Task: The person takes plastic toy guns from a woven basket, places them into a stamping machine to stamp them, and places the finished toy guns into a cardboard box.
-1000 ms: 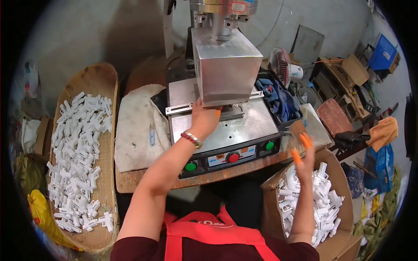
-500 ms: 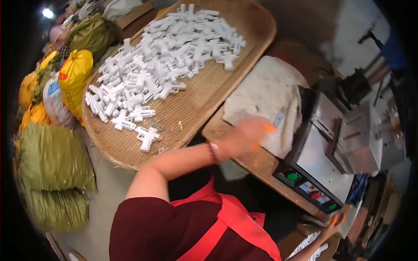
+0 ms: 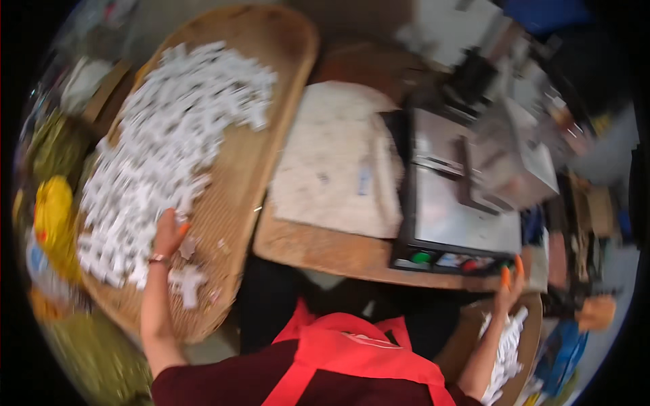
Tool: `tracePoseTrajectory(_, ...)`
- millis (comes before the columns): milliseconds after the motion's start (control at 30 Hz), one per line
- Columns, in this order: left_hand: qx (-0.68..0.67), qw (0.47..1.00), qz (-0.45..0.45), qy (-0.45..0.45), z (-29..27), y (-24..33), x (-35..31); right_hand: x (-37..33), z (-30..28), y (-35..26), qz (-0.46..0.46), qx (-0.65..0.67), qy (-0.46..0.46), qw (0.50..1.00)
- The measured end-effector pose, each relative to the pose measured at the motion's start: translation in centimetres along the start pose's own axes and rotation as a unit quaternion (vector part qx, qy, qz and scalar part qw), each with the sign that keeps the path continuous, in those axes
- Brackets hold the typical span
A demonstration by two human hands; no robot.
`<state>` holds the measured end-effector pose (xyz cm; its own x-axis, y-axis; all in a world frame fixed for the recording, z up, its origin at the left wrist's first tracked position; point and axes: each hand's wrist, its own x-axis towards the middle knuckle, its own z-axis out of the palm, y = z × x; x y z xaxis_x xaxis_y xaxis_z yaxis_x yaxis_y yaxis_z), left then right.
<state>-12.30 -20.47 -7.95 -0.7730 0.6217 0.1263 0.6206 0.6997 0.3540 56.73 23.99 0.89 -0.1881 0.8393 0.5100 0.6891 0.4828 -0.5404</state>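
Note:
My left hand (image 3: 169,233), with orange coverings on its fingertips, is over a wide woven tray (image 3: 233,169), at the near edge of a heap of white toy pistols (image 3: 156,152). Motion blur smears its fingers, so whether it grips a pistol cannot be made out. A white toy pistol (image 3: 188,284) lies apart from the heap, just below that hand. My right hand (image 3: 509,292), also with orange fingertips, is at the front right corner of a metal machine (image 3: 467,210). Its fingers point up and stand apart, with nothing visible in them.
A pale folded cloth (image 3: 332,162) covers part of the wooden table (image 3: 318,254) between tray and machine. Below my right arm, a box (image 3: 531,338) holds more white pieces (image 3: 508,358). Yellow (image 3: 54,210) and olive sacks (image 3: 101,358) stand along the left.
The view has swung round to the right. My left hand has gone from above the cloth leftward into the tray beside the heap. My right hand remains by the machine's corner.

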Motion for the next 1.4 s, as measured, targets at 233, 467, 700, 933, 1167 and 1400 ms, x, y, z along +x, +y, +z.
tracePoseTrajectory(233,-0.283,0.910,0.295,-0.075,-5.7,43.3,4.2,9.0,5.2,-1.1,-0.131,0.027,-0.001,0.991)
tracePoseTrajectory(467,-0.310,0.879,0.337,-0.135,2.5,53.0,4.7,15.5,9.7,-1.5,-0.172,0.146,-0.011,0.974)
tracePoseTrajectory(700,-0.219,0.859,0.460,-0.042,4.8,50.7,-2.2,12.7,1.6,-2.1,-0.126,0.069,0.167,0.976)
tracePoseTrajectory(933,-0.216,0.855,0.457,0.117,0.4,55.8,-1.2,-4.4,-19.4,-0.7,0.010,-0.271,0.168,0.948)
tracePoseTrajectory(1167,-0.307,0.825,0.447,0.158,4.4,58.3,-4.2,-8.2,-12.6,7.2,0.089,-0.095,0.070,0.989)
tracePoseTrajectory(1400,-0.108,0.907,0.399,0.080,11.3,66.7,-0.6,-2.4,-3.0,11.1,0.087,-0.028,0.050,0.995)
